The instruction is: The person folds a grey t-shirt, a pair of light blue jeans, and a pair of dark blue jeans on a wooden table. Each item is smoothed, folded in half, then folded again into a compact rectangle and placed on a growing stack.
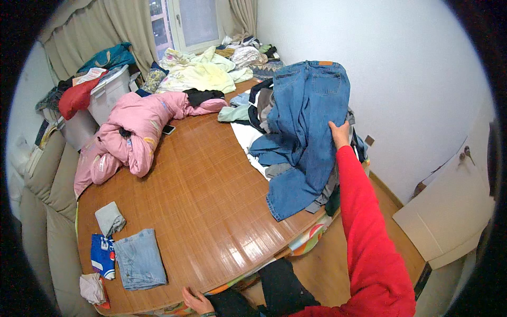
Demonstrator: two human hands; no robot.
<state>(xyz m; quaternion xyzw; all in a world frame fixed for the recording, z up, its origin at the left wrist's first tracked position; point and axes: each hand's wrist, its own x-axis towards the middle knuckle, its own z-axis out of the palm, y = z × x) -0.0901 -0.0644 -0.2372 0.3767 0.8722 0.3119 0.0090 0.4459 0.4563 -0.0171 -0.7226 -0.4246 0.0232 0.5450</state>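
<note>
At the right of the bed, a large pair of blue jeans [302,137] lies spread over a heap of clothes. My right hand [340,134], at the end of a red sleeve, grips the jeans by one side edge. Its thumb lies on top and the other fingers are mostly hidden. Down at the bed's front edge rests my left hand [197,302], holding nothing, fingers loosely extended. Folded light-blue jeans [141,259] lie left of it, beside a blue printed garment [102,255], a folded grey garment [110,218] and a pale folded cloth [92,288].
A brown woven mat [200,195] covers the bed. A pink quilted bundle [137,129] lies at the far left, a phone [168,129] beside it. Yellow bedding [198,73] sits near the window. A sofa [50,232] flanks the left; a cardboard sheet [443,222] leans at the right wall.
</note>
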